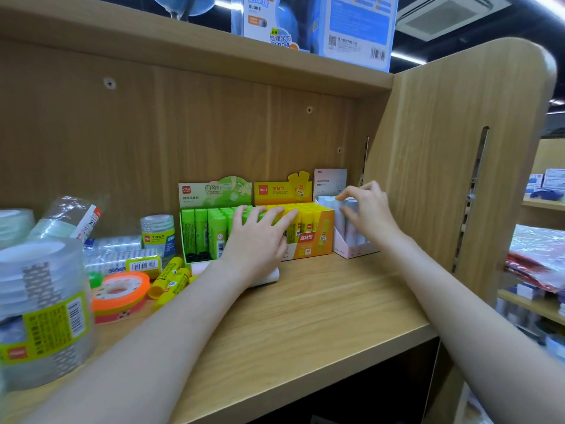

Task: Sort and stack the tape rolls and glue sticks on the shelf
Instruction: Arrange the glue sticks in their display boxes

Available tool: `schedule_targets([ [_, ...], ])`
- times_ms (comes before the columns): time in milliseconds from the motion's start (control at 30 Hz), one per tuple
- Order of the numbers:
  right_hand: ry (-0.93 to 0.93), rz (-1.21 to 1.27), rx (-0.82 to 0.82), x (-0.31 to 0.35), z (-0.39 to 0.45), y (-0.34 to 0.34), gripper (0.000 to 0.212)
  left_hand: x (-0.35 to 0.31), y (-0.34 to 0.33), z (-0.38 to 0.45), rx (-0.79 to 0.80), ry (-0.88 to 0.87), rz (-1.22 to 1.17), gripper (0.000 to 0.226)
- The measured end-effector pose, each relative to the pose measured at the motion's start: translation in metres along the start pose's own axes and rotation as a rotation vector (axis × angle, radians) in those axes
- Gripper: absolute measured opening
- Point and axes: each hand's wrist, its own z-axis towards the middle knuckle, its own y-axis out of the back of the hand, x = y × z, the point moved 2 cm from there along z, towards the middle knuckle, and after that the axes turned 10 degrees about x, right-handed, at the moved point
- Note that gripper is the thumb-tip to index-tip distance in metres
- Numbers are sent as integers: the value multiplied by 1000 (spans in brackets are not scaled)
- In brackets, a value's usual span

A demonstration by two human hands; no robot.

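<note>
Glue sticks, white box (351, 240) | right hand (371, 215) pinching stick tops | left hand (260, 237) flat, open, steadying yellow box (308, 237) | sticks best seated upright, level.

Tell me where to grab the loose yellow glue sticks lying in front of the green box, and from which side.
Take the yellow glue sticks across the middle of the barrel, coming down from above. They lie flat on the shelf, angled, with the orange tape roll close on their left, so their tops are the freest side.
</note>
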Motion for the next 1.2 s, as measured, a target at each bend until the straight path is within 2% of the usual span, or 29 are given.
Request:
schedule_targets([
  [267,4,46,-12,0,-4,-2,16,0,-1,-2,-30,-7,-10,57],
  [367,76,72,-93,3,-8,-1,11,1,0,0,-1,-6,6,54],
  [500,59,192,-144,-5,-10,6,11,-2,3,-1,-49,-16,2,53],
  [600,38,211,-133,-10,-12,7,13,-1,1,-1,-1,-15,8,49],
  [800,70,227,-64,-1,-10,7,14,-1,0,0,-4,-1,-1,52],
  [1067,46,42,-24,-1,-5,0,16,-1,3,-2,-1,6,-13,52],
  [1200,70,56,-28,-12,-8,-7,23,-1,2,-2,10,12,10,52],
])
